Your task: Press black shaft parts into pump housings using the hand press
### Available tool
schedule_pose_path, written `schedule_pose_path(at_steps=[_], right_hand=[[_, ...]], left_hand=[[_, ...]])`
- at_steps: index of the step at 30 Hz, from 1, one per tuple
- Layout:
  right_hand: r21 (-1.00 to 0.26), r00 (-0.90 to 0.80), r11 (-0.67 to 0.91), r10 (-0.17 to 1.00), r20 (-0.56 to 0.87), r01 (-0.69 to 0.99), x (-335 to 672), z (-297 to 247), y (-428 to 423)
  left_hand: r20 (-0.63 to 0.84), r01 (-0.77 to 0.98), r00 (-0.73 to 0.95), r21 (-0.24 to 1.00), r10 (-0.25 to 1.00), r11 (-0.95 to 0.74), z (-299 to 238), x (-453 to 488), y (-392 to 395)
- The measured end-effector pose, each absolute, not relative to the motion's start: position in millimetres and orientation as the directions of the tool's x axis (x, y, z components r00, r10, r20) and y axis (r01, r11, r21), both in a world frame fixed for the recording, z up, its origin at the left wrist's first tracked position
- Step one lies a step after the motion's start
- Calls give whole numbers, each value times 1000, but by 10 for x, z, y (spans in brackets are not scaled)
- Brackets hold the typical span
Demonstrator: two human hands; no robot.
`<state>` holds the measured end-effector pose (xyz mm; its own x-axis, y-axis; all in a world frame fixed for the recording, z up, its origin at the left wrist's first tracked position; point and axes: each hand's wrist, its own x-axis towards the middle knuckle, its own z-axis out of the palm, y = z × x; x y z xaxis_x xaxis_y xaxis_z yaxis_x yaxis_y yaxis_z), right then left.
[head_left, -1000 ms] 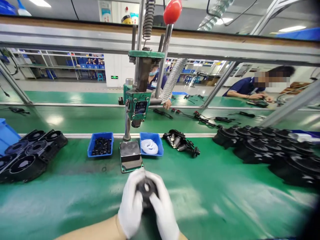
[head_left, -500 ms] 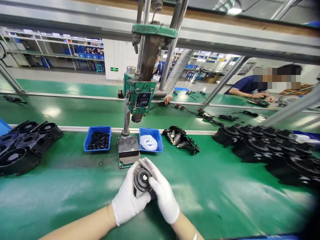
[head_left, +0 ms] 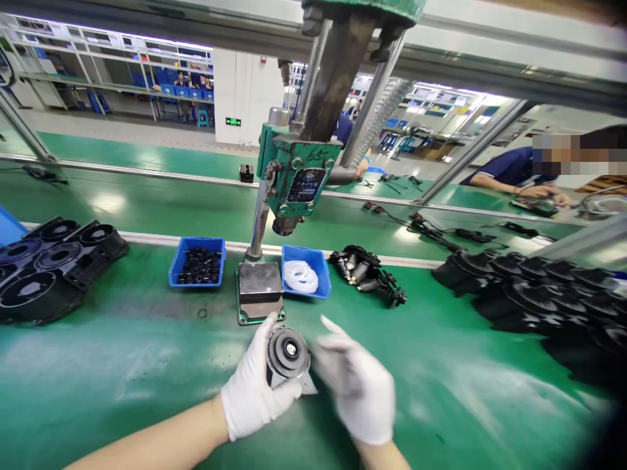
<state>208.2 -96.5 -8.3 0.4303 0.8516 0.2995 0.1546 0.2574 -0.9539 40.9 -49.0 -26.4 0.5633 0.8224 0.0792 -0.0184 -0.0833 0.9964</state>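
My left hand (head_left: 257, 388), in a white glove, grips a round black stepped part (head_left: 288, 352) from its left side. A pale hub shows at the middle of this part, and a grey flat plate (head_left: 307, 384) sticks out below it. To the right, apart from the part, my gloved right hand (head_left: 360, 385) is smeared by motion; its index finger points up and left, and the other fingers are blurred. Just beyond the part stands the metal block (head_left: 261, 282) of a green bench press (head_left: 304, 179).
Behind the press block sit a blue bin of small black parts (head_left: 196, 262) and a blue bin of white rings (head_left: 306, 271). Black motor parts (head_left: 365, 271) lie to their right. Large black housings (head_left: 59, 271) and black cone-shaped parts (head_left: 529, 287) flank the bench. A co-worker (head_left: 533, 173) sits opposite.
My right hand has let go of the round black part and moved off to the right. My left hand still holds it. The camera view has shifted slightly.
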Motion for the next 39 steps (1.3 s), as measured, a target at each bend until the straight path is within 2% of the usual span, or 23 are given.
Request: schedule_pose_path(at_steps=[2, 3, 6, 8, 9, 11, 13, 14, 15, 17, 19, 20, 22, 24, 25, 27, 28, 29, 31, 33, 36, 39], right_hand=[[-942, 569, 316, 757, 322, 113, 2134, -55, -968], [-947, 582, 312, 757, 298, 80, 2132, -41, -956], [-975, 373, 212, 901, 220, 63, 2042, -16, -907], [-974, 265, 201, 938, 223, 105, 2016, -16, -908], [-968, 289, 225, 924, 249, 112, 2036, -18, -922], [-952, 447, 298, 843, 300, 77, 2116, -19, -955], [-943, 564, 332, 775, 285, 21, 2173, -14, -960], [-950, 565, 313, 781, 265, 11, 2169, -11, -945], [-959, 526, 282, 814, 245, 10, 2142, -9, -921], [-977, 344, 207, 914, 215, 60, 2047, -17, -871], [-972, 225, 192, 950, 218, 131, 1981, -35, -861], [-968, 257, 207, 937, 238, 140, 1986, -45, -878], [-959, 437, 262, 854, 283, 110, 2081, -46, -936], [-959, 569, 280, 781, 258, 51, 2255, 1, -969], [-966, 574, 250, 783, 241, 65, 2349, 44, -954], [-961, 499, 123, 834, 236, 249, 2511, 157, -840], [-901, 435, 62, 860, 266, 429, 2574, 216, -740], [-780, 350, 28, 883, 313, 626, 2625, 270, -617], [-453, 159, 33, 911, 381, 891, 2695, 348, -328], [-246, 8, 96, 920, 391, 965, 2735, 380, -28], [-165, -86, 155, 928, 363, 974, 2753, 355, 344], [-99, -96, 136, 937, 335, 986, 2748, 281, 566]], left_hand=[[95, 1, 557, 993, 825, -115, -264, 414, -483], [102, 0, 556, 993, 825, -122, -259, 418, -478], [101, -52, 559, 995, 823, -87, -226, 430, -468], [97, -91, 575, 994, 812, -54, -212, 430, -463], [98, -94, 581, 994, 808, -53, -214, 426, -460], [110, -66, 580, 994, 807, -88, -233, 416, -454], [126, -26, 562, 991, 817, -135, -255, 412, -451], [130, -17, 558, 989, 820, -145, -260, 413, -450], [127, -16, 555, 990, 822, -143, -258, 417, -449], [117, -40, 558, 993, 822, -114, -238, 425, -445], [107, -62, 566, 994, 818, -88, -212, 428, -435], [102, -58, 571, 995, 815, -83, -205, 426, -430], [93, -34, 589, 995, 803, -90, -214, 416, -426], [84, -6, 601, 995, 795, -101, -250, 402, -445], [78, 9, 601, 995, 795, -104, -271, 391, -465], [81, 51, 571, 990, 817, -133, -294, 349, -509], [104, 79, 544, 982, 833, -174, -283, 315, -518], [146, 105, 511, 967, 847, -230, -250, 273, -506], [291, 105, 419, 925, 860, -364, -105, 187, -386], [432, 36, 278, 888, 858, -459, 124, 151, -117], [486, -40, 63, 874, 872, -484, 485, 278, 500], [418, -18, 34, 909, 908, -417, 699, 569, 1143]])
